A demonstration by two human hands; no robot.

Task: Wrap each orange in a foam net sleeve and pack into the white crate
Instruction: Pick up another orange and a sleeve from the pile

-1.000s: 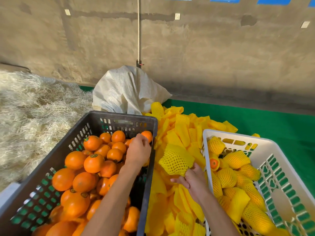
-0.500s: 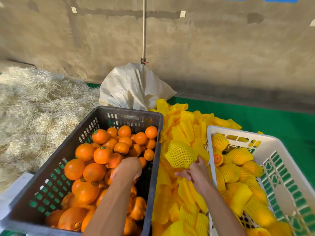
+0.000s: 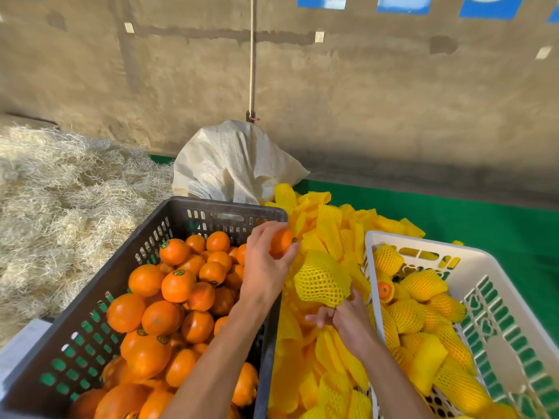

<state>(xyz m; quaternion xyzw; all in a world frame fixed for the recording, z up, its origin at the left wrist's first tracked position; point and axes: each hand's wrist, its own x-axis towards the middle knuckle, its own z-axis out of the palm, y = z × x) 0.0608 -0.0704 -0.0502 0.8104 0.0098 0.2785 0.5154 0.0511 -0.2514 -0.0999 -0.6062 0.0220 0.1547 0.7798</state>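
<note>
A dark plastic crate [image 3: 90,313] of loose oranges sits leftmost. Over its right rim the left hand [image 3: 266,264] grips one round orange [image 3: 281,241]. Beside it, the right hand [image 3: 348,322] pinches a yellow foam net sleeve [image 3: 322,279] – above the sleeve pile [image 3: 326,373]. The white slatted crate [image 3: 499,297] holds wrapped oranges.

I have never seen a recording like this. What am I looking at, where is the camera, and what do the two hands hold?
The camera sits on the person's head and looks down at their own bare hands; no machine is here. The left hand grips a bare orange above the dark crate full of oranges. The right hand holds an opened yellow foam net sleeve over a pile of flat sleeves. On the right stands the white crate with oranges already wrapped. Behind lie a white sack and straw.
</note>
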